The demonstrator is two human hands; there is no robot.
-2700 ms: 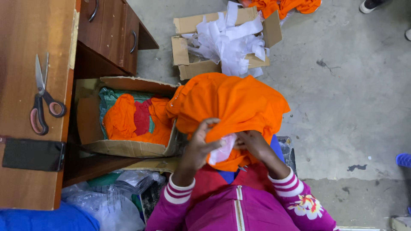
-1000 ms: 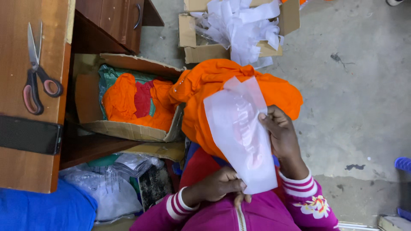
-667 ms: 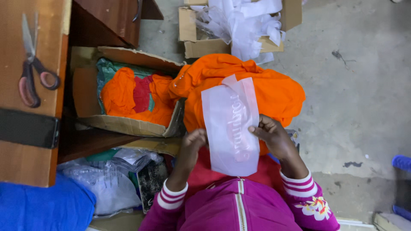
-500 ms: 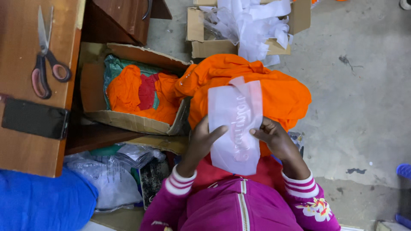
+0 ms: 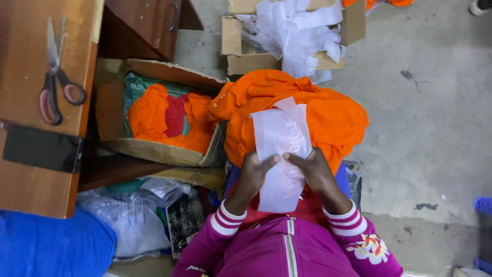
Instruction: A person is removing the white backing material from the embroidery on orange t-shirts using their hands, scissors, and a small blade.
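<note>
Probably garment workshop: scissors (image 5: 56,77), boxed orange cloth (image 5: 164,118).

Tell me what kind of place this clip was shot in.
Probably a small garment workshop or packing room with a bare concrete floor. Both hands, left hand and right hand, hold a translucent white sheet over an orange garment; a cardboard box holds more orange cloth, and scissors lie on a wooden table.

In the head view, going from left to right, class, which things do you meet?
Scissors → cardboard box of orange cloth → left hand → white translucent sheet → right hand → blue object at the right edge.
</note>
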